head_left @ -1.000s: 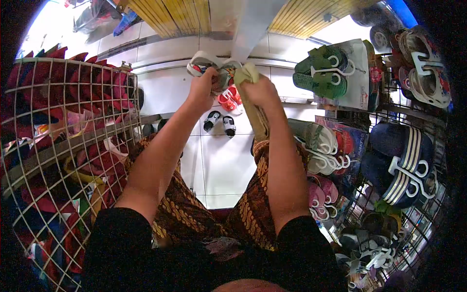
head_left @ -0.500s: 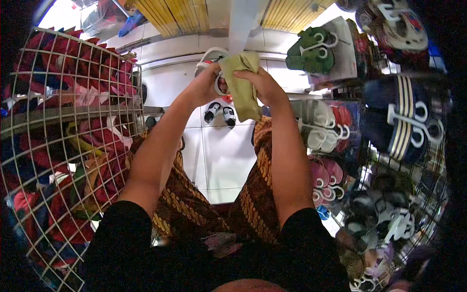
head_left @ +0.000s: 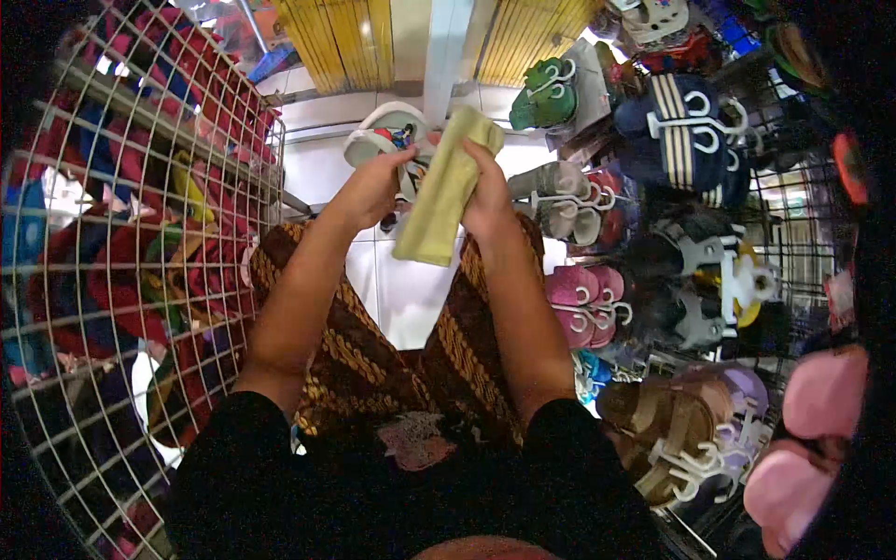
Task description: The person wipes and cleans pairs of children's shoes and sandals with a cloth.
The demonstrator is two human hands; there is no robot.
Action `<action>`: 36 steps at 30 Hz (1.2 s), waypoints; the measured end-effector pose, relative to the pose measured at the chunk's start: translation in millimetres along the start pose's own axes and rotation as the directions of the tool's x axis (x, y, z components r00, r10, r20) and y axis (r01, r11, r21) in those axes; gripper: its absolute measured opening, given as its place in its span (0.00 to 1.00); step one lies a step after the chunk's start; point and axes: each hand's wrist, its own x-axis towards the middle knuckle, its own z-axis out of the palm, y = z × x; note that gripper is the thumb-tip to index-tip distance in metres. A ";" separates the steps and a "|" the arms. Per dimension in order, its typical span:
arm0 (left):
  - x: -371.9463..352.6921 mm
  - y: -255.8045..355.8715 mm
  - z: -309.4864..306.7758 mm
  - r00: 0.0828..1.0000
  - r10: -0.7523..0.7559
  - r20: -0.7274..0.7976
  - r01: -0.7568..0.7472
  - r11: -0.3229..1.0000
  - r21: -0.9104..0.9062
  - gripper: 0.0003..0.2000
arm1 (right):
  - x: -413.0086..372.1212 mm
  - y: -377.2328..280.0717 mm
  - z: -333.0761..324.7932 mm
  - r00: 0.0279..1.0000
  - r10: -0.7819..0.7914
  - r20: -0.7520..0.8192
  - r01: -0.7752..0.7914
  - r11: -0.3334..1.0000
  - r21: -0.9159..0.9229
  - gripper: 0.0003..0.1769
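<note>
1. Fingers of the right hand (head_left: 488, 205) grip a folded yellow-green cloth (head_left: 443, 210) just above centre, towards twelve o'clock. Those of the left hand (head_left: 375, 194) appear closed on the pale sandals (head_left: 366, 146), towards eleven o'clock; their exact hold is partly hidden.
2. Loose folding is one likely trouble: the cloth's free end hangs towards seven o'clock, so a weak pinch could let it unroll or drop to the white floor (head_left: 403, 291).
3. Sandals could slip too, if the cloth is pressed hard against them while only one hand bears them.
4. Close quarters may cause a snag: a wide elbow swing could catch the wire rack (head_left: 279, 168) at nine o'clock, or knock down hanging footwear on the opposite side.
5. Counted by the hands: one cloth, and seemingly two pale sandals, though overlap leaves this unsure.
6. Counted around: one hanger of green sandals (head_left: 543, 96) at one o'clock; one clear front pair of navy striped slides (head_left: 644, 126) at two; two large pink shoes (head_left: 823, 397) at four; two yellow slatted panels (head_left: 341, 42), at eleven and one. Smaller pink footwear (head_left: 577, 285) at three overlaps too much to count.
</note>
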 end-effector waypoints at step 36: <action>-177.5 -151.1 104.0 0.913 0.013 0.408 -0.175 0.916 0.362 0.23 | -355.0 60.6 19.5 0.926 -0.379 -0.002 -0.302 -0.735 -0.607 0.43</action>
